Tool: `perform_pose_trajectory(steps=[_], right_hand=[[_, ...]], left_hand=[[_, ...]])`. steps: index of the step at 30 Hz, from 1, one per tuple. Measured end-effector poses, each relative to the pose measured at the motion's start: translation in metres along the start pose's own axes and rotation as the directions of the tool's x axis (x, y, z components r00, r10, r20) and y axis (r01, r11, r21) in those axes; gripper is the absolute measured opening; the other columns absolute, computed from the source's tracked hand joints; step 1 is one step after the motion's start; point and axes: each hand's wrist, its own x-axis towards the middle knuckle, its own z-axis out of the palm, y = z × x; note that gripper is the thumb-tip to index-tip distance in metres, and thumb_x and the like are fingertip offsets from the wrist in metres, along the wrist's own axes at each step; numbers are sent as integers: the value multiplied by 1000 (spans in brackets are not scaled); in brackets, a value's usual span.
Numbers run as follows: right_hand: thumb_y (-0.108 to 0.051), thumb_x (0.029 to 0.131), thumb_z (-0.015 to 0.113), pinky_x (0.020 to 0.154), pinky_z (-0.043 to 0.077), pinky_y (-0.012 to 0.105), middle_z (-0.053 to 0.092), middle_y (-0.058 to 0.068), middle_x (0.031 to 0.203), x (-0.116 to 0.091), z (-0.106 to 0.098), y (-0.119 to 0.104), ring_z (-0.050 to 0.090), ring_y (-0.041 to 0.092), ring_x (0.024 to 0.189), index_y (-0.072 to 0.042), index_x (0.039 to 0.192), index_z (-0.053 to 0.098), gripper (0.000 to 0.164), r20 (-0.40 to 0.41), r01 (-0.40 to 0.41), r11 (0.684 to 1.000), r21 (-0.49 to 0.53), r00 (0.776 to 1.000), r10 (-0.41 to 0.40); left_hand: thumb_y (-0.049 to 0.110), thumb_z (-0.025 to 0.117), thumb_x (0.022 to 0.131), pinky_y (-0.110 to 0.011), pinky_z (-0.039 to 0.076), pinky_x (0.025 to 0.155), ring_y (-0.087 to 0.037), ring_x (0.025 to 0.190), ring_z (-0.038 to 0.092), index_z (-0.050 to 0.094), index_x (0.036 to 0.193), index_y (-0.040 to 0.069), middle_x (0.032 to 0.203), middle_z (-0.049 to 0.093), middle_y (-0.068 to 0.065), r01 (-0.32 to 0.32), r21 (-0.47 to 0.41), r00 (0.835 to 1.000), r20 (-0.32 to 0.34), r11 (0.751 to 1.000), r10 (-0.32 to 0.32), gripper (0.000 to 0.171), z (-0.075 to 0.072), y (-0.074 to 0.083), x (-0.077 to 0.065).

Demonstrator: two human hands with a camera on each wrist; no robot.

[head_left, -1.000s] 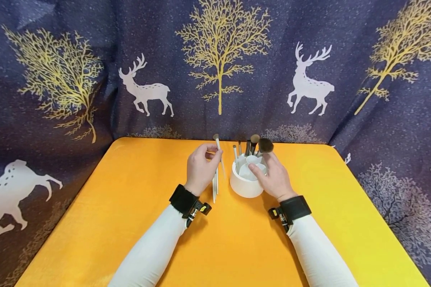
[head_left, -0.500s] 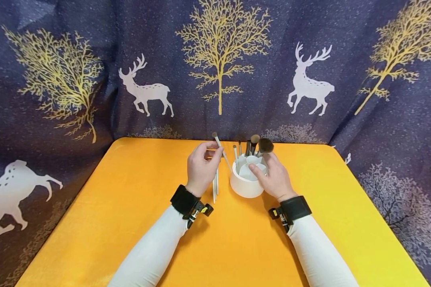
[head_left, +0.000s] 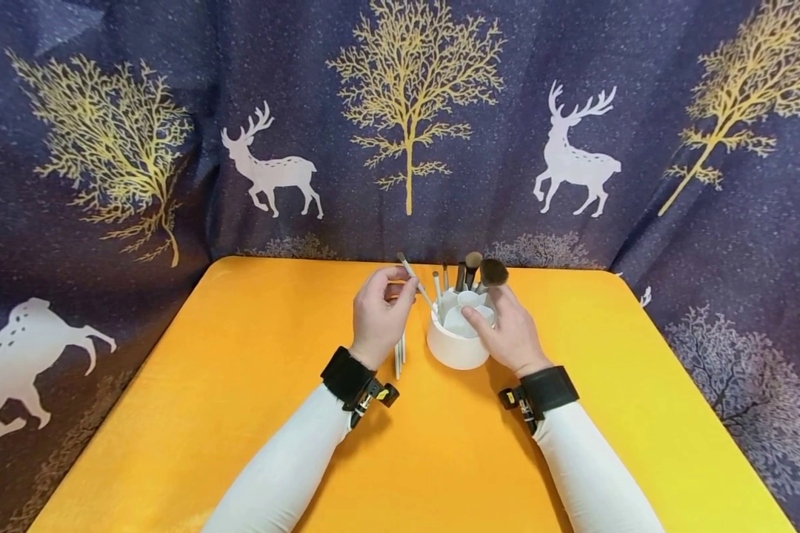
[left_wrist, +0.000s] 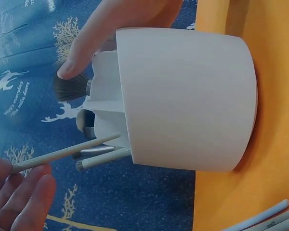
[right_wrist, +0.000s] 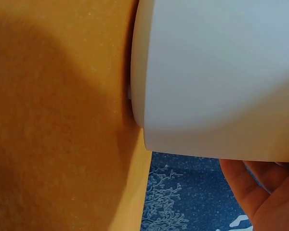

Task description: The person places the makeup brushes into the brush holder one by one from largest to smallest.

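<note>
1. The person's left hand (head_left: 380,314) pinches one brush (left_wrist: 62,154), fingertips close together, above the table (head_left: 167,385) and left of the holder (head_left: 458,352).
2. Just right of that hand's heel, the loose brushes (left_wrist: 284,221) lie on the table, partly covered by the hand in the head view. They look like the part left to do.
3. The pinched brush slants, bristles up and to the left, its bare end at the holder's left rim. Whether that end is inside or only over the rim is hard to tell; this one seems halfway done.
4. The holder stands upright on the table, divided inside. The brushes in it appear to be the finished share: pale brush (head_left: 436,285), thin brush (head_left: 445,276), dark brush (head_left: 461,276), tan brush (head_left: 472,262) and big brush (head_left: 493,272).
5. The right hand (head_left: 515,334) grips the holder's right side, thumb over the rim, seemingly to steady it.
6. Counted left to right: three loose handles showing in the left wrist view, one brush in the fingers, one holder, five brushes visible standing in it. By that count, the work looks a little past half.
</note>
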Motion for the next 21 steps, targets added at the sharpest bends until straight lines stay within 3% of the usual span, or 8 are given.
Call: perform_pose_trajectory(steps=[7, 13, 17, 21], right_hand=[[-59, 95, 54, 89, 47, 55, 49, 6, 141, -1, 1, 2, 53, 29, 121, -24, 152, 35, 70, -7, 7, 1000, 2, 1000, -7], [-59, 94, 54, 88, 48, 54, 51, 5, 137, -1, 2, 2, 54, 27, 118, -21, 149, 40, 68, -6, 9, 1000, 0, 1000, -9], [-58, 94, 55, 88, 48, 54, 51, 5, 137, -1, 1, 1, 55, 28, 117, -20, 150, 39, 69, -14, 15, 1000, -1, 1000, -15], [-58, 94, 55, 88, 48, 54, 50, 5, 138, -1, -1, 0, 55, 28, 118, -22, 151, 38, 70, -18, 15, 1000, -1, 1000, -15]], left_hand=[[21, 64, 97, -25, 54, 69, -6, 81, 65, 61, 113, 12, 102, 62, 3, 10, 19, 1000, 20, 1000, -11, 19, 3, -2, -3], [22, 66, 96, -23, 53, 69, -4, 85, 63, 66, 110, 14, 100, 65, 6, 0, 102, 998, 66, 995, -6, 16, 4, -1, -6], [30, 61, 99, -21, 52, 75, -3, 100, 61, 67, 122, 13, 112, 67, 6, 8, 157, 990, 141, 988, -30, 29, 4, -2, -5], [45, 46, 104, -23, 50, 83, -7, 111, 58, 56, 137, 11, 131, 61, 2, 46, 202, 975, 202, 978, -88, 49, 4, -4, -5]])
